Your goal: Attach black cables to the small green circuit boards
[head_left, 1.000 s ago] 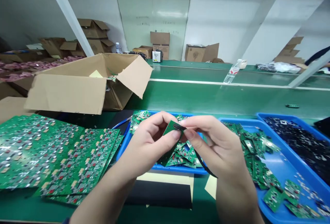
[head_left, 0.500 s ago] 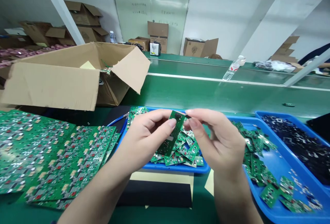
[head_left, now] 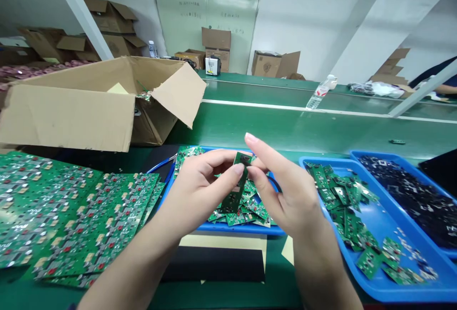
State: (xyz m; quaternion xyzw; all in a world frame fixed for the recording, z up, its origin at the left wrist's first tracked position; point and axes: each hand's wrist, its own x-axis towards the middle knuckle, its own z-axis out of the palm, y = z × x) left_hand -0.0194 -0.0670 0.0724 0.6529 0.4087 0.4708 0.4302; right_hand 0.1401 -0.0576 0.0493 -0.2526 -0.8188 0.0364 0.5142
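Both hands (head_left: 202, 186) touch the circuit board (head_left: 233, 196) (right index finger (head_left: 266, 151) newly raised).

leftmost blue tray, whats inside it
Small green circuit boards lie piled inside the leftmost blue tray. The left hand, the held board and the right hand cover part of it; what lies behind them or under the top boards cannot be seen.

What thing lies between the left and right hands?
The head view shows a board, gripped by the left hand; the right hand is at its upper part. Below lies a blue tray of more boards.
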